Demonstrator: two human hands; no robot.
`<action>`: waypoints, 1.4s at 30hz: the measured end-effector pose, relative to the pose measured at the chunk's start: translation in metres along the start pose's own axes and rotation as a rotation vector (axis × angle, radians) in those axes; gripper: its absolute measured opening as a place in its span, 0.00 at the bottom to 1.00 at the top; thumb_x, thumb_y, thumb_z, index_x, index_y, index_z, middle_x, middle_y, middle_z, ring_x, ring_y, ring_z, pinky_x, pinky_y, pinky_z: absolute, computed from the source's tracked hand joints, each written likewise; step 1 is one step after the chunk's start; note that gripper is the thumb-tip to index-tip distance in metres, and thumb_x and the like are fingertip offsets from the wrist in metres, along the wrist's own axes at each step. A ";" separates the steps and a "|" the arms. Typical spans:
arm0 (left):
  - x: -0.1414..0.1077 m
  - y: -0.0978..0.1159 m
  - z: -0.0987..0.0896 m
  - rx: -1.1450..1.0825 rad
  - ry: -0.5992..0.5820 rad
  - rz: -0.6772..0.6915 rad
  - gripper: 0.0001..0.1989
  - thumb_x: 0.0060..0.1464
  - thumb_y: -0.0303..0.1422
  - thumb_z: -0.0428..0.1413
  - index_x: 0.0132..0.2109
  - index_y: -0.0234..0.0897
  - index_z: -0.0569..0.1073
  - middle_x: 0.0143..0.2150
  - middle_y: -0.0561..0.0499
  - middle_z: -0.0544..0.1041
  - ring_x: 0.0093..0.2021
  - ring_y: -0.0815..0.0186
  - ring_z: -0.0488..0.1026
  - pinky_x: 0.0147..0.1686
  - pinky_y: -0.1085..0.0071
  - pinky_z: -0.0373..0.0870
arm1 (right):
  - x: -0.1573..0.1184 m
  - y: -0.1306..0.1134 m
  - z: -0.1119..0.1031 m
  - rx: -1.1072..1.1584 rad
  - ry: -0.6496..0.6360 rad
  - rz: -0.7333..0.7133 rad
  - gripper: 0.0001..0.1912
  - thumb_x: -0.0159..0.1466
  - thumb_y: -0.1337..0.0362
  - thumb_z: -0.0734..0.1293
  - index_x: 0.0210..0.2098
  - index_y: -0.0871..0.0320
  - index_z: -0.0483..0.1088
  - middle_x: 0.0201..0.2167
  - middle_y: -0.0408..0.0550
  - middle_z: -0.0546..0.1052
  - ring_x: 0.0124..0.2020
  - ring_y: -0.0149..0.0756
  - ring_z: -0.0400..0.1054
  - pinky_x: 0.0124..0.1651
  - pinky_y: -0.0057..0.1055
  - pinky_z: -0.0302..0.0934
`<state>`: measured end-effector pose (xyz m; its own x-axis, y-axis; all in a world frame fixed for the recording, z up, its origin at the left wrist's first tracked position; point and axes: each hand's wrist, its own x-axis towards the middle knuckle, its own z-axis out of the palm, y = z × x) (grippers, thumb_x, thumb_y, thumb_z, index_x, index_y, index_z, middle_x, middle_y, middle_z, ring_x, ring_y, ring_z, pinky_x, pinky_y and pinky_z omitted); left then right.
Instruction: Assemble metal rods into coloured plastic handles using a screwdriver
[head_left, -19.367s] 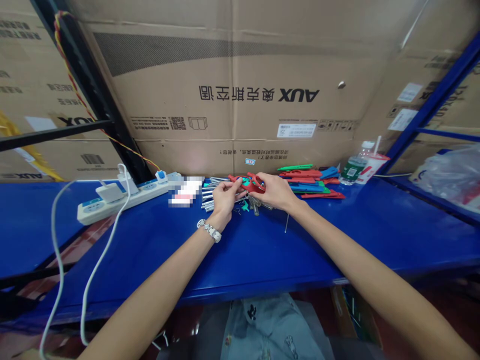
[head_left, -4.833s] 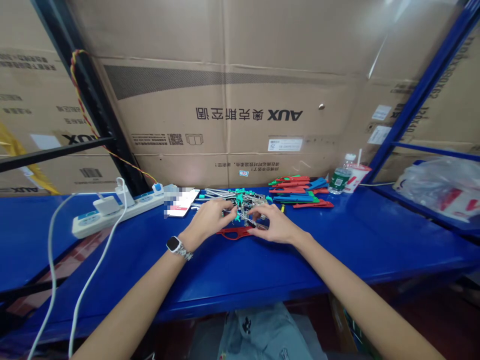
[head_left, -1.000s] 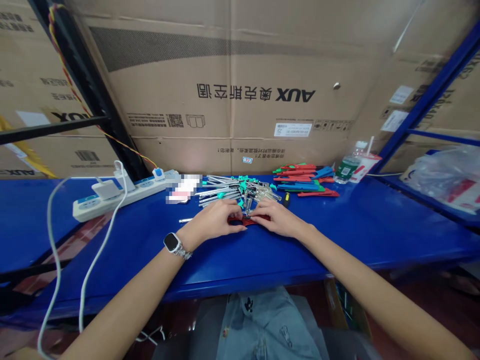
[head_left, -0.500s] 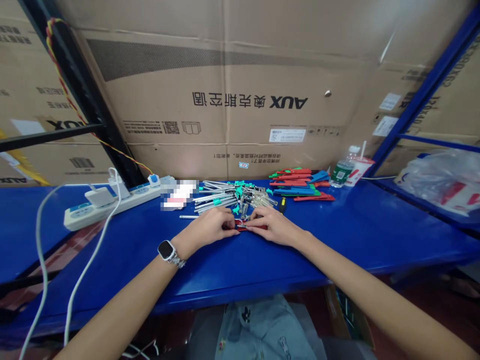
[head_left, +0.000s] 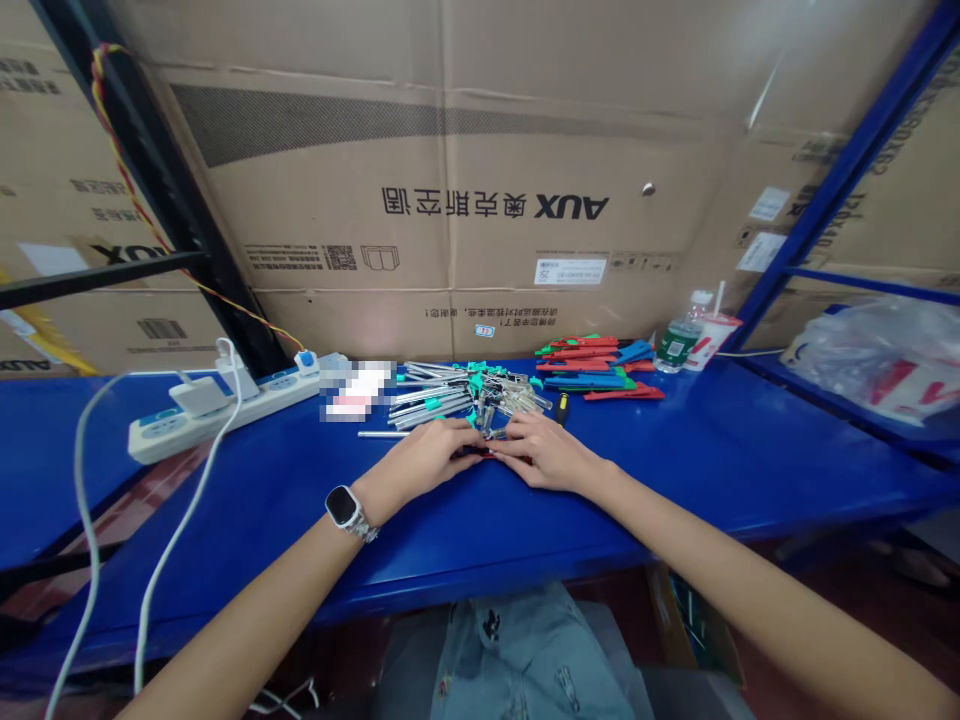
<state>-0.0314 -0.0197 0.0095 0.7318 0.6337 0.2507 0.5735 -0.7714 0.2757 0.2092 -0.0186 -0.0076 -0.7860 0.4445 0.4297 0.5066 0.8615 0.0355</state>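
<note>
My left hand (head_left: 435,452) and my right hand (head_left: 546,452) meet at the middle of the blue table, fingers closed around a small red piece (head_left: 489,455) that they mostly cover. Just behind the hands lies a pile of metal rods (head_left: 431,395) with teal plastic parts (head_left: 477,380), and clear plastic pieces (head_left: 525,396) at its right side. Past my right hand is a yellow and black tool handle (head_left: 562,408). Red, blue and green flat pieces (head_left: 600,368) are stacked behind and to the right.
A white power strip (head_left: 225,405) with plugs and cables stands at the left. At the back right are a water bottle (head_left: 675,345) and a cup (head_left: 712,340). A plastic bag (head_left: 885,355) lies far right. Cardboard (head_left: 450,130) rises behind the table (head_left: 675,480).
My fingertips have closed in over the red piece, so less of it shows. My left wrist has shifted slightly right. The view has shifted a little.
</note>
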 end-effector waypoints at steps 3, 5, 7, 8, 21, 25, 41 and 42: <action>0.000 -0.003 0.007 -0.057 0.017 0.021 0.07 0.67 0.30 0.55 0.47 0.37 0.78 0.43 0.47 0.77 0.40 0.62 0.77 0.43 0.67 0.72 | 0.000 -0.006 -0.003 -0.051 -0.023 0.017 0.16 0.74 0.62 0.61 0.50 0.58 0.79 0.33 0.52 0.77 0.39 0.42 0.65 0.41 0.38 0.59; -0.002 -0.004 0.011 -0.062 0.027 0.033 0.08 0.68 0.29 0.53 0.46 0.37 0.78 0.41 0.47 0.75 0.38 0.63 0.76 0.42 0.67 0.72 | 0.000 -0.010 -0.006 -0.098 -0.059 0.031 0.16 0.74 0.62 0.60 0.52 0.58 0.78 0.35 0.52 0.77 0.40 0.42 0.65 0.42 0.39 0.59; -0.004 -0.002 0.013 -0.027 0.039 0.052 0.11 0.69 0.30 0.51 0.44 0.36 0.78 0.40 0.47 0.74 0.37 0.64 0.75 0.41 0.67 0.73 | -0.001 -0.013 -0.007 -0.121 -0.103 0.045 0.17 0.74 0.62 0.60 0.53 0.59 0.77 0.36 0.53 0.76 0.41 0.43 0.65 0.44 0.40 0.60; -0.005 -0.001 0.013 0.004 0.047 0.064 0.12 0.70 0.30 0.50 0.43 0.36 0.79 0.40 0.47 0.73 0.37 0.64 0.74 0.40 0.68 0.72 | -0.002 -0.014 -0.007 -0.116 -0.121 0.054 0.17 0.75 0.61 0.59 0.54 0.59 0.76 0.37 0.53 0.76 0.41 0.43 0.65 0.44 0.41 0.60; -0.005 0.017 0.012 0.255 0.047 0.092 0.19 0.72 0.29 0.41 0.43 0.33 0.77 0.38 0.46 0.70 0.34 0.64 0.68 0.38 0.67 0.70 | 0.011 -0.007 -0.019 0.044 -0.064 0.380 0.13 0.67 0.67 0.66 0.49 0.57 0.78 0.43 0.55 0.76 0.51 0.49 0.65 0.50 0.45 0.57; -0.006 0.019 0.012 0.205 0.045 0.065 0.18 0.72 0.30 0.42 0.41 0.34 0.76 0.38 0.46 0.69 0.35 0.63 0.68 0.38 0.67 0.69 | 0.024 0.008 -0.021 0.131 -0.238 0.394 0.07 0.66 0.64 0.70 0.43 0.58 0.78 0.43 0.54 0.79 0.51 0.50 0.67 0.54 0.48 0.56; -0.008 0.018 0.016 0.069 0.079 0.026 0.13 0.70 0.30 0.47 0.42 0.35 0.76 0.39 0.48 0.68 0.35 0.64 0.69 0.37 0.67 0.70 | 0.026 0.015 -0.009 0.340 -0.148 0.521 0.10 0.55 0.67 0.75 0.36 0.58 0.74 0.38 0.48 0.78 0.40 0.39 0.71 0.45 0.35 0.61; -0.008 0.018 0.017 0.065 0.082 0.028 0.14 0.71 0.30 0.47 0.42 0.35 0.76 0.39 0.48 0.68 0.35 0.64 0.69 0.37 0.67 0.70 | 0.025 0.014 -0.008 0.362 -0.129 0.517 0.10 0.55 0.68 0.74 0.37 0.58 0.74 0.39 0.48 0.78 0.41 0.39 0.71 0.45 0.35 0.62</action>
<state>-0.0209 -0.0391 -0.0032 0.7165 0.6127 0.3337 0.5782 -0.7891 0.2073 0.1994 0.0032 0.0108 -0.5204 0.8308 0.1975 0.6971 0.5468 -0.4637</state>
